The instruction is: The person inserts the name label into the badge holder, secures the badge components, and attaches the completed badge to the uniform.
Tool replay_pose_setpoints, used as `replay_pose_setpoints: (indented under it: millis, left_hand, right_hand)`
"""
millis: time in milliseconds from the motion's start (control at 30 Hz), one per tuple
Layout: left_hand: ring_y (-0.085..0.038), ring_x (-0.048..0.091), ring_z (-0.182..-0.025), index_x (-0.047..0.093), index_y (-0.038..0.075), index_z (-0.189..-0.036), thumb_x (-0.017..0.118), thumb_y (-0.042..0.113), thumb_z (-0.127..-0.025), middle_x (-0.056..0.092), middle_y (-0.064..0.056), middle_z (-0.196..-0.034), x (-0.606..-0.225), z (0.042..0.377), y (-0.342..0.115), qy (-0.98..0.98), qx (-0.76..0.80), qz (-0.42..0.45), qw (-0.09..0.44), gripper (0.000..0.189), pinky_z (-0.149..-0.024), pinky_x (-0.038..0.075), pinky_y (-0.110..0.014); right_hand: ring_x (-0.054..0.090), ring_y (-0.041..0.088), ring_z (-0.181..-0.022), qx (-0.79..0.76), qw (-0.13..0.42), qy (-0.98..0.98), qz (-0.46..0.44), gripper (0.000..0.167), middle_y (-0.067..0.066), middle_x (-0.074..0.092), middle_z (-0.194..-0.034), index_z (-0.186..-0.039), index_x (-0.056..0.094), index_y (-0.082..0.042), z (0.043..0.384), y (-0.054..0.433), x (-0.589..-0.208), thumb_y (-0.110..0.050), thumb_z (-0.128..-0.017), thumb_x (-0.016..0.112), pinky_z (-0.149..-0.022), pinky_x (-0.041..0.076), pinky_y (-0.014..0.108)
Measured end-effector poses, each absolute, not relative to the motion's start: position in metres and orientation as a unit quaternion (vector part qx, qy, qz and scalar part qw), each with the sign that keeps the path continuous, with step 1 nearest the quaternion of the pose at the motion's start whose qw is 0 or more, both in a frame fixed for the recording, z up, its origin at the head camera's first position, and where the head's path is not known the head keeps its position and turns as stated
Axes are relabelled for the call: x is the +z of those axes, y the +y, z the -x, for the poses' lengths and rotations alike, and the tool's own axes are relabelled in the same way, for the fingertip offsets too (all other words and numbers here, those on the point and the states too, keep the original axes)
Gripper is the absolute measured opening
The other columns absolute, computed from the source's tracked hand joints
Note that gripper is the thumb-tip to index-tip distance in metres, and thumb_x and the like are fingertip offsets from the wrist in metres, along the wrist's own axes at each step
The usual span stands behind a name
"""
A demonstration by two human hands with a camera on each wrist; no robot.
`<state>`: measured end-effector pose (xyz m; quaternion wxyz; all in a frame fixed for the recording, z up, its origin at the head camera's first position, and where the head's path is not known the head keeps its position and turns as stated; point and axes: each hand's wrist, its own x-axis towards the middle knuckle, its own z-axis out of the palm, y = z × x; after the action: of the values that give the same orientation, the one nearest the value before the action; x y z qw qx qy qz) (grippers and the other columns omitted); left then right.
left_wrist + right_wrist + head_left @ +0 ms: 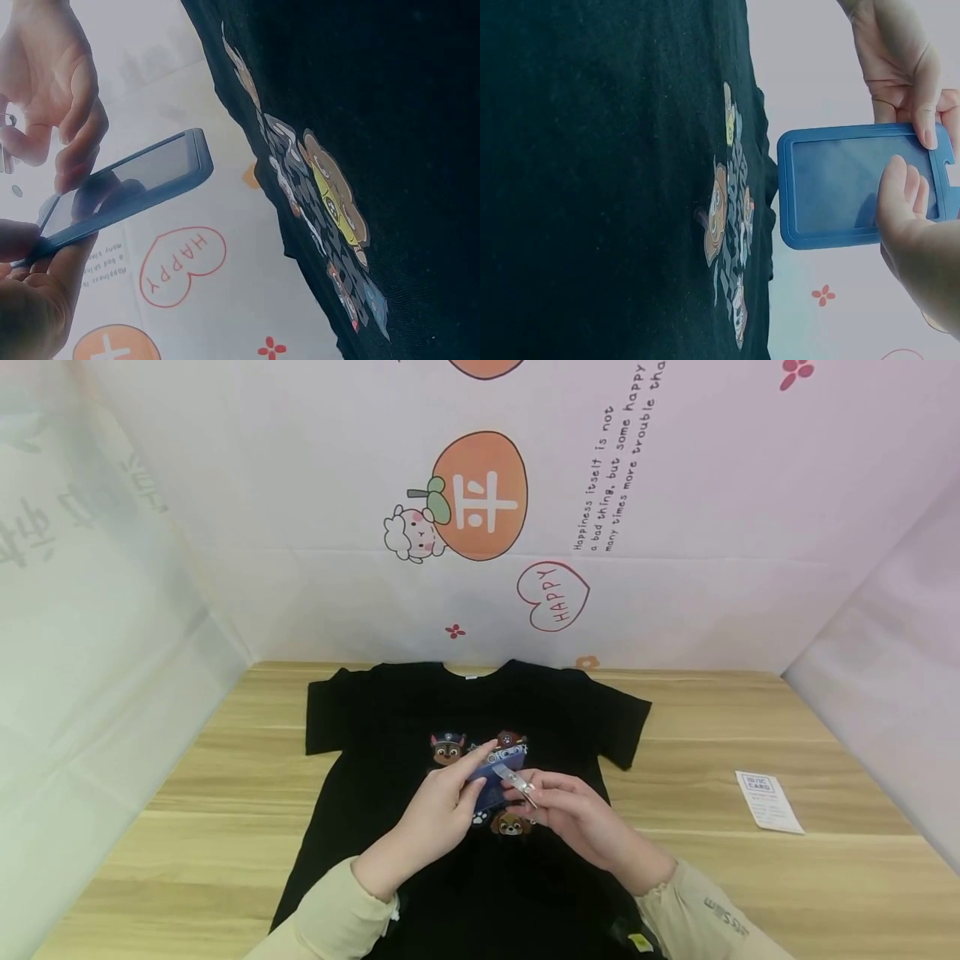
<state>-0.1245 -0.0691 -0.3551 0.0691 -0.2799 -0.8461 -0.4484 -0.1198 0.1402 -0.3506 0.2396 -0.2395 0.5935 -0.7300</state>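
A blue badge holder [491,795] with a clear window is held above the black T-shirt [390,793]. My left hand [442,806] grips it at one end, with the thumb on the face in the right wrist view. A clear strap with a metal clip [513,778] crosses the holder, and my right hand [577,814] pinches it at the clip end. In the right wrist view, the fingers of my right hand [915,225] lie over the holder's window [829,187]. The left wrist view shows the holder [142,191] tilted, with right fingertips at its face.
The T-shirt lies spread face up on the wooden table [690,727], with cartoon dog prints [447,748] on its chest. A white ID/IC card [769,802] lies to the right. Printed cloth walls [330,602] surround the table at the back and sides.
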Motion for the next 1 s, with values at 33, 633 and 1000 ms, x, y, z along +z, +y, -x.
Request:
replay_pose_setpoints:
  millis: [33,633,1000]
  left_hand:
    - [-0.017,0.061,-0.068,0.045,0.006,-0.140,0.050,-0.003,-0.094,0.068,-0.014,-0.097,-0.355,0.124,-0.069,-0.848,-0.446,0.279,0.068,0.046,-0.065,0.052,-0.022]
    - [-0.027,0.068,-0.074,0.059,0.005,-0.122,0.048,-0.003,-0.095,0.066,-0.020,-0.110,-0.356,0.126,-0.072,-0.839,-0.485,0.237,0.069,0.030,-0.052,0.053,-0.021]
    - [-0.026,0.065,-0.100,0.061,0.006,-0.120,0.050,-0.003,-0.095,0.065,-0.014,-0.118,-0.353,0.125,-0.078,-0.843,-0.491,0.206,0.067,0.029,-0.083,0.055,-0.040]
  right_hand:
    - [0.052,0.013,-0.113,-0.730,0.241,0.592,0.242,0.024,0.000,0.053,-0.119,-0.089,0.062,-0.017,0.120,0.141,-0.351,-0.013,-0.099,0.040,-0.099,0.044,0.025]
    - [0.050,0.015,-0.118,-0.723,0.247,0.593,0.253,0.035,0.005,0.044,-0.138,-0.088,0.071,-0.022,0.120,0.145,-0.354,-0.015,-0.099,0.038,-0.103,0.041,0.033]
    - [0.056,0.007,-0.098,-0.719,0.239,0.591,0.277,0.028,-0.005,0.058,-0.109,-0.092,0.064,-0.020,0.124,0.164,-0.354,-0.008,-0.100,0.040,-0.091,0.050,0.025]
